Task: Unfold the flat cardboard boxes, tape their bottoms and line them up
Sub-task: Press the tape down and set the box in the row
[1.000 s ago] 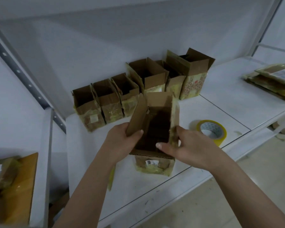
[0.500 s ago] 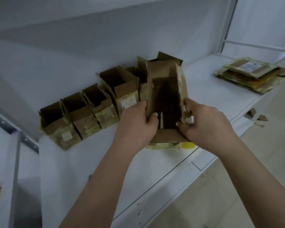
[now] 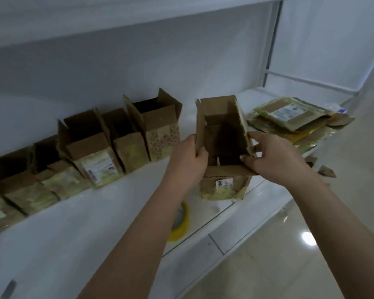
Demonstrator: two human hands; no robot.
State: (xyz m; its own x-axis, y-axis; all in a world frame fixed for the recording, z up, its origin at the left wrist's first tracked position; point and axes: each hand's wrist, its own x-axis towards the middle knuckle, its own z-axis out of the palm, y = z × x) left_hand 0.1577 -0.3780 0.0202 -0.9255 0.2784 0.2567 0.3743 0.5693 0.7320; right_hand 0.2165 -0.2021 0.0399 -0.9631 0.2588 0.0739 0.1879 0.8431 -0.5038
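Note:
An open-topped cardboard box (image 3: 222,134) with yellowish tape and a white label on its front is held over the white shelf (image 3: 78,223), just right of the row's end. My left hand (image 3: 187,157) grips its left wall, thumb inside. My right hand (image 3: 274,157) grips its right wall and flap. A row of several unfolded boxes (image 3: 89,147) stands along the back wall to the left. A yellow tape roll (image 3: 180,223) lies on the shelf, partly hidden by my left forearm.
A stack of flat cardboard boxes (image 3: 294,117) lies on the shelf at the right. Cardboard scraps (image 3: 326,171) lie on the shiny floor below the shelf edge. An upper shelf board runs overhead, and a white upright post (image 3: 270,42) stands at the back right.
Both hands have carried the box from the shelf's front up and rightward to the right end of the row. The view has swung right, bringing the flat stack closer.

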